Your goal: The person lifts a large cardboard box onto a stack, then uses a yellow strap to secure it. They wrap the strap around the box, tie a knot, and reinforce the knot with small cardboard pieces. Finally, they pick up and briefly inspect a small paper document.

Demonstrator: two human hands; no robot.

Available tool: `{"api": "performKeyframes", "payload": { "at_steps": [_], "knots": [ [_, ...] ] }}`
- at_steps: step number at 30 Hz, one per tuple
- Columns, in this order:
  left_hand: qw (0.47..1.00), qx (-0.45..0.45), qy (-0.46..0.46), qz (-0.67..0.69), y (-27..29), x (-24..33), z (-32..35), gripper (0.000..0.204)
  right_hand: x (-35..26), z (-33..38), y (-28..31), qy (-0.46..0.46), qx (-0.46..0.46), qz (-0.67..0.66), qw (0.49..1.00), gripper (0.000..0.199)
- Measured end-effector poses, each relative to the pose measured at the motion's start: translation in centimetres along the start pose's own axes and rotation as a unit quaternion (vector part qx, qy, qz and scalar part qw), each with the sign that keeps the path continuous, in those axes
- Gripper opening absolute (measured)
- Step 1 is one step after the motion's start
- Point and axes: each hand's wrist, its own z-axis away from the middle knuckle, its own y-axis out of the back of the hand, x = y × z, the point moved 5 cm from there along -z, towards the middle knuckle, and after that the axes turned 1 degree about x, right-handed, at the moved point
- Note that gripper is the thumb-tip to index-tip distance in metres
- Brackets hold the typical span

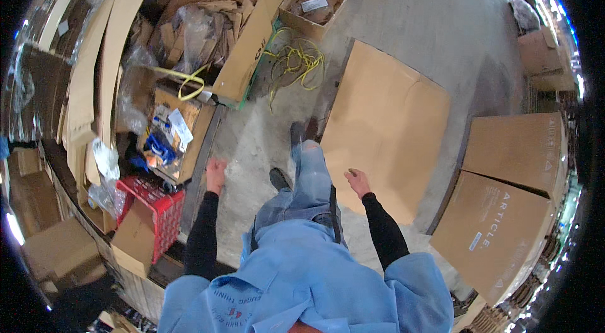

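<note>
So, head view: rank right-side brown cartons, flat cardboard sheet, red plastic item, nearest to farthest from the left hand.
1. Red plastic item, left of the left hand.
2. Flat cardboard sheet, to the right.
3. Right-side brown cartons, beyond the sheet.

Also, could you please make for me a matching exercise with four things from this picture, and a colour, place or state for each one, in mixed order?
Column one:
1. tangled straps
2. cardboard sheet
3. shirt
4. right hand

Column two:
A. light blue
B. in front of the sheet, in this view
C. yellow
D. lying flat on the floor

Right pairs: 1-C, 2-D, 3-A, 4-B.
</note>
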Motion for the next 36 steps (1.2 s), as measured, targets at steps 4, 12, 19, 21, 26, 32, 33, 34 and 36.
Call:
{"api": "performKeyframes", "payload": {
  "at_steps": [4, 12, 19, 21, 26, 32, 33, 34, 36],
  "knots": [
    [0.997, -0.071, -0.030, -0.007, -4.0, -0.7, -0.6, 0.040, -4.7, -11.3, -4.4, 0.111, -0.078, 0.158, 0.978, 0.061],
    [0.953, -0.192, 0.166, -0.166, -11.3, -1.5, -6.1, 0.059, -11.1, -41.3, -11.6, 0.119, -0.083, 0.239, 0.960, 0.059],
    [0.871, -0.167, 0.236, -0.396, -19.9, 2.0, -10.6, 0.076, -7.8, -61.9, -18.2, 0.146, -0.092, 0.434, 0.884, 0.069],
    [0.881, -0.182, 0.218, -0.379, -20.4, 2.7, -12.4, 0.077, -2.4, -65.4, -20.9, 0.175, -0.065, 0.513, 0.838, 0.063],
    [0.857, -0.203, 0.284, -0.380, -20.6, 4.0, -14.1, 0.075, -0.8, -66.6, -23.0, 0.117, -0.135, 0.581, 0.794, 0.045],
    [0.917, -0.146, -0.023, -0.372, -22.1, 6.6, -15.8, 0.066, -7.6, -46.8, -25.1, 0.240, -0.284, 0.223, 0.901, 0.042],
    [0.940, -0.118, -0.056, -0.316, -22.7, 8.2, -16.5, 0.065, -12.5, -41.6, -22.2, 0.221, -0.324, 0.033, 0.919, 0.038],
    [0.978, -0.164, 0.099, -0.088, -24.3, 8.5, -16.7, 0.067, -17.0, -36.4, -19.4, 0.193, -0.370, -0.152, 0.896, 0.035],
    [0.862, -0.271, 0.303, 0.304, -28.2, 11.8, -16.5, 0.069, -23.1, -28.6, -14.5, 0.118, -0.415, -0.162, 0.888, 0.037]
  ]
}}
